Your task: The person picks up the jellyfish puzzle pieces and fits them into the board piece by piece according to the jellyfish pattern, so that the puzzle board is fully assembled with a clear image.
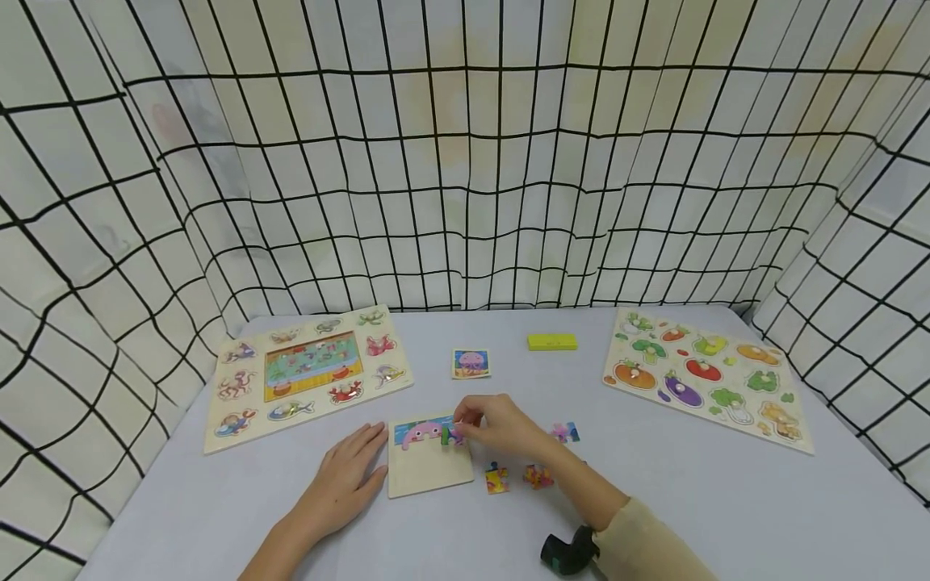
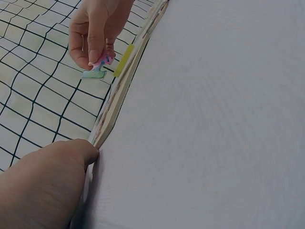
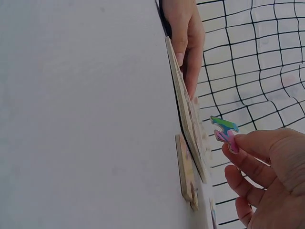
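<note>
My right hand (image 1: 501,424) pinches a small pink, green and blue jigsaw piece (image 3: 225,131) between thumb and forefinger, raised over the wooden puzzle board (image 1: 429,476). Along the top of that board lie fitted pieces (image 1: 423,433) showing a pink creature on blue; its lower part is bare wood. My left hand (image 1: 345,484) lies flat on the table, fingertips right at the board's left edge. Right of the board are a yellow piece (image 1: 497,478), an orange-red piece (image 1: 538,476) and a pink-and-blue piece (image 1: 565,432), near my right forearm.
A small picture card (image 1: 471,364) and a yellow block (image 1: 552,342) lie farther back. A sea-animal board (image 1: 305,367) stands left, a vegetable board (image 1: 708,379) right. Black netting (image 1: 465,194) rises behind the table. By the right sleeve is a dark object (image 1: 569,552).
</note>
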Tool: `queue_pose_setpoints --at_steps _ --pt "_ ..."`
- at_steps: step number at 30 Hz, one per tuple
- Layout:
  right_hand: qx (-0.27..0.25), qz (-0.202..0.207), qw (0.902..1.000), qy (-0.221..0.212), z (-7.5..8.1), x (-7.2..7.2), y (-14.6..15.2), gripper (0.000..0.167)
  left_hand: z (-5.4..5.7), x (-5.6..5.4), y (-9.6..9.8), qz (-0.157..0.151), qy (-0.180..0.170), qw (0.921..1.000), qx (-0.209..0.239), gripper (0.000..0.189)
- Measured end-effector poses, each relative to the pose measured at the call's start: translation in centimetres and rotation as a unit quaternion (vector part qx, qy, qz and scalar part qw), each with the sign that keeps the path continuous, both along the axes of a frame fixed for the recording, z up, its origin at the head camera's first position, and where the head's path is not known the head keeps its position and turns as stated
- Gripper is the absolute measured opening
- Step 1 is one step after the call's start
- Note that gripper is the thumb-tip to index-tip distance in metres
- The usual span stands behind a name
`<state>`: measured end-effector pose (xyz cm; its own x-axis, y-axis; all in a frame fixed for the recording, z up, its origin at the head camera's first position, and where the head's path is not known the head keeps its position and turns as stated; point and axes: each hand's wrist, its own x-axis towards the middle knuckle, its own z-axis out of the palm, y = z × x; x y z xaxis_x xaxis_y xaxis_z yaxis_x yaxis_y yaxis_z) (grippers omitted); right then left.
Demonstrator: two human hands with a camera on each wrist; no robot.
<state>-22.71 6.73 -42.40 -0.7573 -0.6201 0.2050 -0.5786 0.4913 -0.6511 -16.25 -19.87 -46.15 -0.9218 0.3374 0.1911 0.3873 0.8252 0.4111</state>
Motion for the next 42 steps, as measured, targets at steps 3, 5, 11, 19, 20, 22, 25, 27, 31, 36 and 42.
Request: queue_pose_setpoints --at_steps 3,5,11,19,20,22,25,27,31,36,42 --pt "-0.003 0.006 1.0 -0.006 -0.1 0.0 -0.7 0.003 0.1 0.1 0.0 0.001 -0.001 1.0 0.001 0.054" --pt "-0.007 0.012 0.9999 -0.007 -0.3 -0.2 -1.1 0.003 0.1 0.1 0.0 0.001 -0.003 1.0 0.001 0.054" --pt "-0.011 0.018 0.9997 -0.013 -1.0 -0.4 -2.3 0.004 0.2 0.1 0.0 -0.001 -0.003 1.0 -0.001 0.053" --pt "-0.015 0.016 0.9994 -0.027 -1.1 -0.1 -3.6 0.005 0.1 0.1 -0.1 -0.004 0.004 1.0 0.002 0.053" --pt "-0.016 0.018 0.9993 -0.029 -1.1 -0.1 -3.8 0.005 0.1 0.1 -0.1 -0.004 0.005 1.0 0.002 0.053" --pt "-0.017 0.02 0.9992 -0.03 -1.1 0.0 -4.1 0.006 0.1 0.1 0.0 -0.004 0.009 1.0 0.002 0.052" --pt "-0.015 0.021 0.9992 -0.031 -1.2 0.1 -4.6 0.006 0.1 0.1 0.0 -0.004 0.016 0.9999 0.001 0.052" --pt "-0.015 0.022 0.9992 -0.032 -1.3 0.1 -4.9 0.006 0.1 0.1 0.0 -0.005 0.019 0.9998 0.0 0.052" --pt "-0.014 0.023 0.9992 -0.029 -1.5 0.1 -5.5 0.007 0.2 0.1 0.0 -0.008 0.02 0.9998 0.0 0.052" --pt "-0.008 0.024 0.9993 -0.026 -1.8 0.2 -5.9 0.006 0.1 0.1 0.0 -0.01 0.023 0.9997 0.001 0.052" --pt "0.004 0.019 0.9997 -0.014 -1.9 0.1 -6.2 0.006 0.1 0.0 0.0 -0.009 0.021 0.9997 0.003 0.052"
